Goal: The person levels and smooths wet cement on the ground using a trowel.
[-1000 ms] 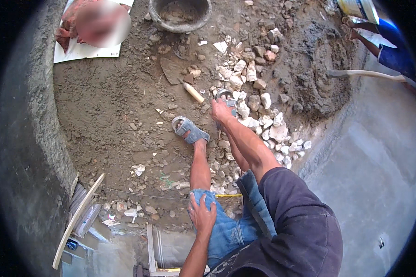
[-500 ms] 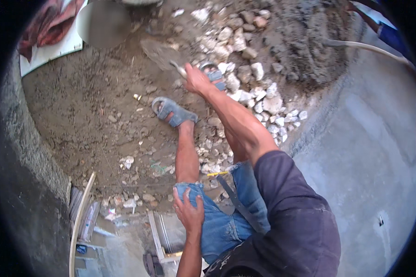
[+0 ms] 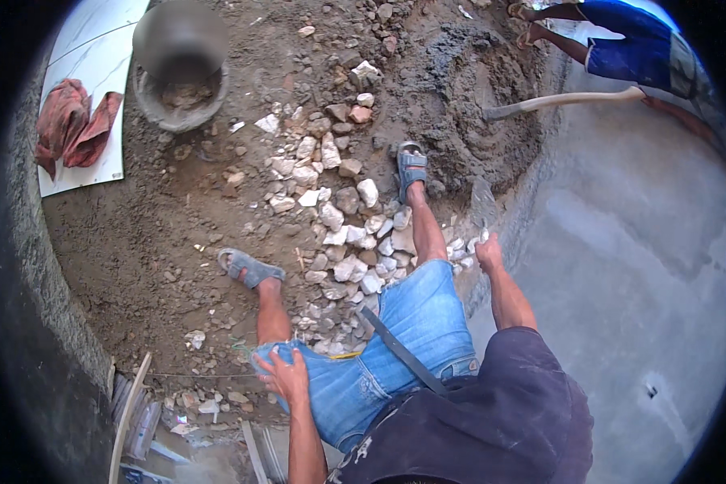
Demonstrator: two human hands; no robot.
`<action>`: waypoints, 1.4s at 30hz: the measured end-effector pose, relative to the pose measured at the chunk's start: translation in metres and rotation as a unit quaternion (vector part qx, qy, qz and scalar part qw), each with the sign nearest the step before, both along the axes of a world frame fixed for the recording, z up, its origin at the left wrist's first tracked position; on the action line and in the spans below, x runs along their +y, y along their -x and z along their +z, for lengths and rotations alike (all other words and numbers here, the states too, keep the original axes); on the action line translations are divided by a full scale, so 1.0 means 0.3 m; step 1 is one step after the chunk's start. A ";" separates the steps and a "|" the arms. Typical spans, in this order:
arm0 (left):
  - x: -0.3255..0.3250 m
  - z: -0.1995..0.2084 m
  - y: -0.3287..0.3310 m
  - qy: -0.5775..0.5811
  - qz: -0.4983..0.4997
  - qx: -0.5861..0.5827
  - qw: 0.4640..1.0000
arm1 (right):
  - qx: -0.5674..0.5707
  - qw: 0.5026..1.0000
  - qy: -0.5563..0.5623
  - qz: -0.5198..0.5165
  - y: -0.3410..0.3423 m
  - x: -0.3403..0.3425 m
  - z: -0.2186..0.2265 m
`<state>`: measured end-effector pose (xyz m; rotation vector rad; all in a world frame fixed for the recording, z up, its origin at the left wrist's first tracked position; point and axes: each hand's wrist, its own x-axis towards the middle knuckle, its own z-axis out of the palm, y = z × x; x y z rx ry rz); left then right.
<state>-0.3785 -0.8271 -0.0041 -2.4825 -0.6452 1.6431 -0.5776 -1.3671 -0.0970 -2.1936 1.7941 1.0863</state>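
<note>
The left hand (image 3: 284, 376) lay flat, fingers spread, on the denim shorts (image 3: 395, 347) at the thigh, gripping nothing. The right hand (image 3: 487, 252) was closed around the handle of a trowel (image 3: 482, 203), whose blade pointed toward the wet mortar pile (image 3: 476, 97). Pale stones (image 3: 339, 210) lay between the 2 sandalled feet, and a bucket (image 3: 181, 85) stood beyond.

Outdoor building site, masonry work in progress. Evidence: bare earth floor (image 3: 137, 242); strewn stone rubble (image 3: 339, 226); heap of wet grey mortar (image 3: 476, 97); round mixing pan (image 3: 181, 93) holding debris; long-handled tool (image 3: 573, 101) laid into the mortar; freshly smoothed cement slab (image 3: 621, 266); curved concrete wall (image 3: 40, 306); tile offcuts (image 3: 137, 411).
</note>
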 end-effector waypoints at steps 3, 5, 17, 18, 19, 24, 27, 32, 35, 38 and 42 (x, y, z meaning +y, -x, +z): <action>-0.228 -0.068 0.128 -0.028 -0.006 -0.009 1.000 | -0.001 0.997 0.042 -0.059 0.084 -0.357 -0.167; -0.412 -0.088 0.192 -0.063 0.002 0.022 0.998 | -0.014 0.999 0.029 0.007 0.102 -0.566 -0.312; -0.949 -0.172 0.435 -0.136 -0.074 0.102 0.983 | -0.052 0.998 -0.031 0.035 0.114 -1.331 -0.928; -0.988 -0.186 0.417 -0.161 -0.080 0.133 0.975 | -0.081 0.995 -0.035 0.056 0.112 -1.323 -0.982; -0.987 -0.197 0.440 -0.158 -0.083 0.100 0.979 | -0.082 0.994 -0.041 0.051 0.115 -1.314 -1.016; -1.049 -0.209 0.398 -0.171 -0.094 0.119 0.974 | -0.206 0.959 -0.150 -0.124 0.080 -1.288 -1.061; -1.085 -0.225 0.412 -0.173 -0.102 0.147 0.969 | -0.226 0.952 -0.164 -0.123 -0.088 -1.302 -1.132; -1.071 -0.204 0.417 -0.190 -0.106 0.153 0.964 | -0.304 0.892 -0.206 -0.264 -0.198 -1.167 -1.107; -1.039 -0.227 0.449 -0.157 -0.093 0.151 0.972 | -0.312 0.911 -0.179 -0.203 -0.270 -1.232 -1.167; -1.056 -0.248 0.447 -0.179 -0.096 0.146 0.968 | -0.326 0.920 -0.154 -0.153 -0.299 -1.207 -1.180; -0.966 -0.237 0.442 -0.142 -0.086 0.069 0.984 | -0.380 0.852 -0.210 -0.293 -0.346 -1.160 -1.166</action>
